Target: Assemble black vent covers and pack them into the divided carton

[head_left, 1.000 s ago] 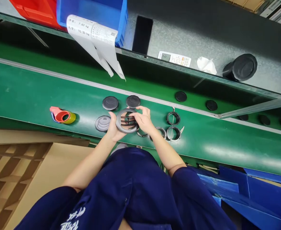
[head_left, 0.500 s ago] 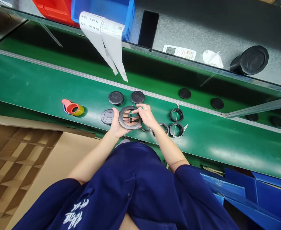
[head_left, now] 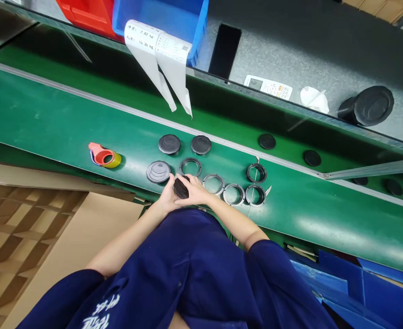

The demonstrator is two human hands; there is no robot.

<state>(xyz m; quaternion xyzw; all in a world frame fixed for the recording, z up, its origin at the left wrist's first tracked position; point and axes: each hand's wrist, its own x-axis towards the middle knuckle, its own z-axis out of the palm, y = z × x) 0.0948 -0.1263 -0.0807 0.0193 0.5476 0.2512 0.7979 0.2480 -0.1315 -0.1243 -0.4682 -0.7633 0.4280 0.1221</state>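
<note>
Both my hands meet at the near edge of the green conveyor belt (head_left: 50, 123). My left hand (head_left: 167, 194) and my right hand (head_left: 194, 192) are closed together on a black round vent part (head_left: 180, 188), seen nearly edge-on. Just beyond my fingers lies a black ring (head_left: 190, 167). A grey ribbed disc (head_left: 158, 172) sits left of it. Two black caps (head_left: 169, 144) (head_left: 201, 145) lie further back. Several open rings (head_left: 213, 183) (head_left: 233, 193) (head_left: 255, 195) (head_left: 256, 172) lie to the right of my hands.
A red tape dispenser (head_left: 102, 156) lies on the belt at left. Behind the belt, a shelf carries a blue bin (head_left: 167, 13) with paper labels, a red bin (head_left: 84, 13), a remote (head_left: 268, 87), crumpled tissue (head_left: 313, 98) and a black stack of caps (head_left: 368, 106). A cardboard divider box (head_left: 23, 228) stands at lower left.
The part was held flat and open-faced between my hands above the belt; now it is drawn back to the near edge and turned edge-on. A ring on the belt has come into view.
</note>
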